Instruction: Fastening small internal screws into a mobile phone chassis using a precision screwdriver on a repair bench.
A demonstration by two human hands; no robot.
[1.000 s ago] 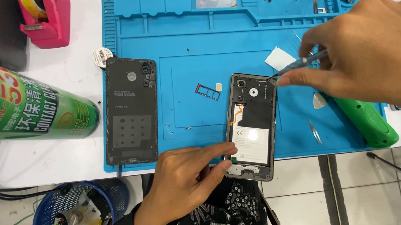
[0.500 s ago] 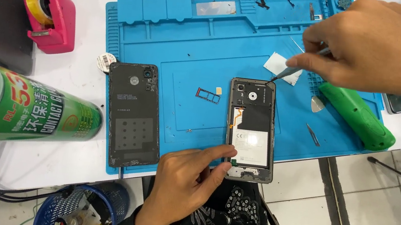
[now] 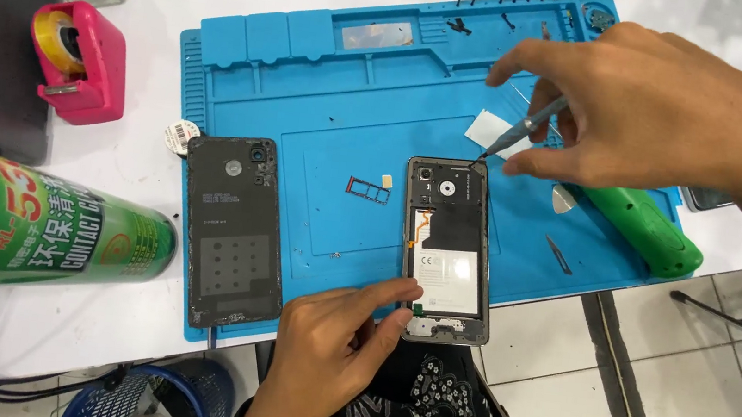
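Note:
An opened phone [image 3: 446, 250] lies back-up on the blue work mat [image 3: 328, 92], its white battery and black inner cover showing. My left hand [image 3: 327, 353] rests at the mat's near edge, with fingertips pressing the phone's lower left corner. My right hand [image 3: 652, 110] hovers over the phone's top right and pinches a thin grey screwdriver [image 3: 524, 128], whose tip touches the phone's top edge. The removed black back cover [image 3: 233, 230] lies flat to the left of the phone.
A small SIM tray [image 3: 367, 189] lies between cover and phone. A green tool [image 3: 648, 226], a white pad [image 3: 496, 131] and small picks lie at the mat's right. A green spray can [image 3: 34, 226] and a pink tape dispenser [image 3: 81, 59] lie on the table at left.
My right hand with the screwdriver has shifted slightly left, and its tip now meets the phone's top edge. My left hand keeps holding the phone's lower corner.

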